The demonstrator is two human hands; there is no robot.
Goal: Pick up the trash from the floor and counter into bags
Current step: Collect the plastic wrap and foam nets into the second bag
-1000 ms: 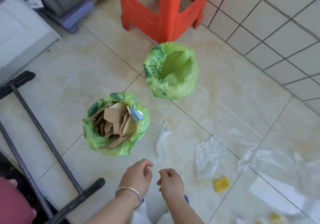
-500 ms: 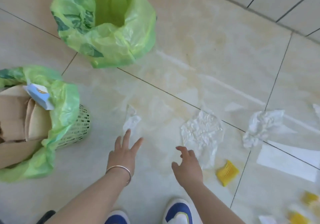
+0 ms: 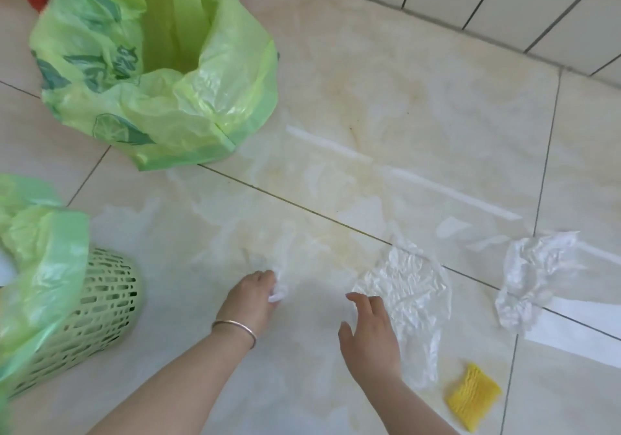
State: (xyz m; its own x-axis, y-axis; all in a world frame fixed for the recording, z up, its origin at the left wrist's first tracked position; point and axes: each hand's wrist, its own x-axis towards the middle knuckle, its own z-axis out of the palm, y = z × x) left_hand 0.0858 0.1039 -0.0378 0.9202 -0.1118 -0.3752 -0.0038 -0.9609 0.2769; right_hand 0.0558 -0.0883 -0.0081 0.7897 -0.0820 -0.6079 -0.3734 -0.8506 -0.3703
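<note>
Head view: nearest, right hand (image 3: 369, 337) with fingers loosely spread, holding nothing, fingertips touching the near edge of a crumpled clear plastic sheet (image 3: 410, 287) on the floor (image 3: 336, 98); yellow scrap (image 3: 472, 397) just right of that hand. Left hand (image 3: 252, 297), left of the sheet, pinches a small white wad (image 3: 279, 292). Farther left of sheet, open green bag (image 3: 158, 65), another crumpled sheet (image 3: 531, 273) to the right.
</note>
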